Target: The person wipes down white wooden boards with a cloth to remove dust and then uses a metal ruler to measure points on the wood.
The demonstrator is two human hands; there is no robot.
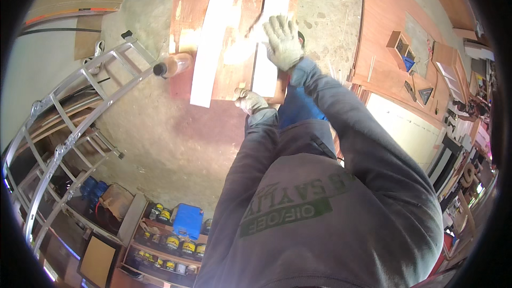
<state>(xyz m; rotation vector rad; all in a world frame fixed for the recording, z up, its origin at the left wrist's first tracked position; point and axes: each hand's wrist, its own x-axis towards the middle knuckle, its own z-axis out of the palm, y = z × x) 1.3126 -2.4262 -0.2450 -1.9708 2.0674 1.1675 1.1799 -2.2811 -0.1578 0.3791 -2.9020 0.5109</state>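
My right hand (284,42), in a pale knit glove, is over the right-hand long white strip (265,70), its fingers stretched out and slightly apart. Whether the palm presses on the strip is unclear. My left hand (251,102), also gloved, is nearer to me at the near end of the same strip, fingers partly bent; its grip is hidden. Another long white strip (206,64) lies to the left on the worn reddish wooden work surface (230,76). Glare washes out its middle. Part of a dark, round-edged item (301,39) shows beside my right wrist.
A bottle with a dark cap (176,65) lies by the work surface's left edge. An aluminium ladder (94,82) stretches along the left. Shelves of cans (172,244) and a blue container (188,221) are at lower left. Plywood panels (384,54) with a small wooden box (400,48) lie right.
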